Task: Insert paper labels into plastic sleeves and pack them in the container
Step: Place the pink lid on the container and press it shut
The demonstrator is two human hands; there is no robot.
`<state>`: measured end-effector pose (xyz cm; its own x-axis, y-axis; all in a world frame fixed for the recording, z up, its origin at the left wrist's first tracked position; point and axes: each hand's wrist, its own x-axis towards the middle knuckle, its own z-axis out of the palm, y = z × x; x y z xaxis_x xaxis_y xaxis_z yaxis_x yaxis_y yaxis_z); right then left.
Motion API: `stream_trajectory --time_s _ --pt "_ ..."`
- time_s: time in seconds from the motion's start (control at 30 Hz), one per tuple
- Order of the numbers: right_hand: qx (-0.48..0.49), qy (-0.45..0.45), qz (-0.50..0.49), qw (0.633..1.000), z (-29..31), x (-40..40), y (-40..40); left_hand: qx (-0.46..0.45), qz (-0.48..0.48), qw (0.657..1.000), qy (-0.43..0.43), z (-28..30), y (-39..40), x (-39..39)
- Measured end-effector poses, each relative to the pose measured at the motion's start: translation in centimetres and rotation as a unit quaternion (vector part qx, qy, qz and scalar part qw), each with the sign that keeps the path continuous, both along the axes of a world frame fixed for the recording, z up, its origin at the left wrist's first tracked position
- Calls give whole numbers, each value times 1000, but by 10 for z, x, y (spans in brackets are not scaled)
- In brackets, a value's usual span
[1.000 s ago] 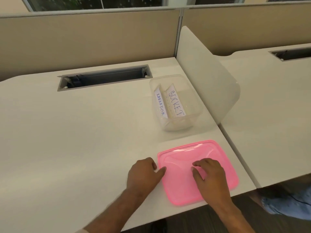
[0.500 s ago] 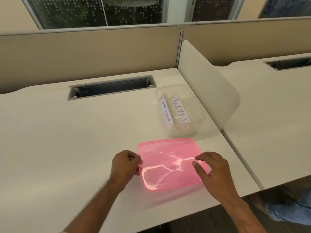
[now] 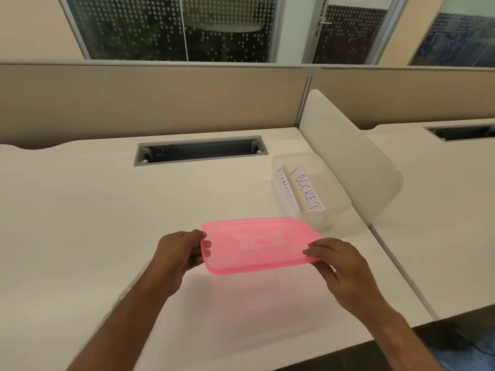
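Both hands grip the pink lid (image 3: pixel 261 245), held clear of the surface (image 3: pixel 93 223) near its front edge. The left hand (image 3: pixel 178 254) pinches the lid's left edge, fingertips showing through the plastic; the right hand (image 3: pixel 341 266) clamps its right corner. The clear container (image 3: pixel 312 188) sits by the surface's right edge, holding two sleeved labels: "SOCKET" (image 3: pixel 308 192) reads plainly, the other label (image 3: pixel 285 187) is partly hidden.

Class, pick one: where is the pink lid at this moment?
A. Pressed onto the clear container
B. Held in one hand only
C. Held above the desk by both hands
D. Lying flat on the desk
C: the left hand and right hand grip opposite edges of the pink lid, lifted above the desk, short of the clear container.
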<state>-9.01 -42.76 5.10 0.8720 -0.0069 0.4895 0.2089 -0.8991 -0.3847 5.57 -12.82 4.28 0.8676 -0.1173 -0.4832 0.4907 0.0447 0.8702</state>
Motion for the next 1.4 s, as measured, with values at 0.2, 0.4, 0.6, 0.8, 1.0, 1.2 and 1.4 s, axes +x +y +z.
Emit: stream_trajectory --time_s 0.2,0.4,0.6,0.8,1.0,1.2,1.4 --pt "88 -8 31 996 30 21 4 -137 18 990 -11 0 3 -9" --pt "218 83 85 969 37 36 -6 -228 122 961 -98 -20 -15 -38" --pt "342 144 107 923 24 53 -44 -208 109 965 -118 -27 -85 -68" --pt "496 168 110 845 17 66 -81 -79 100 976 -176 -23 -153 -76" --pt "575 203 116 784 0 70 -119 -67 171 965 -186 -11 -201 -59" --pt "558 171 105 805 4 89 -147 -24 181 963 -200 0 -224 -36" --pt "374 74 -44 923 10 124 -157 46 154 964 -212 2 -259 1"
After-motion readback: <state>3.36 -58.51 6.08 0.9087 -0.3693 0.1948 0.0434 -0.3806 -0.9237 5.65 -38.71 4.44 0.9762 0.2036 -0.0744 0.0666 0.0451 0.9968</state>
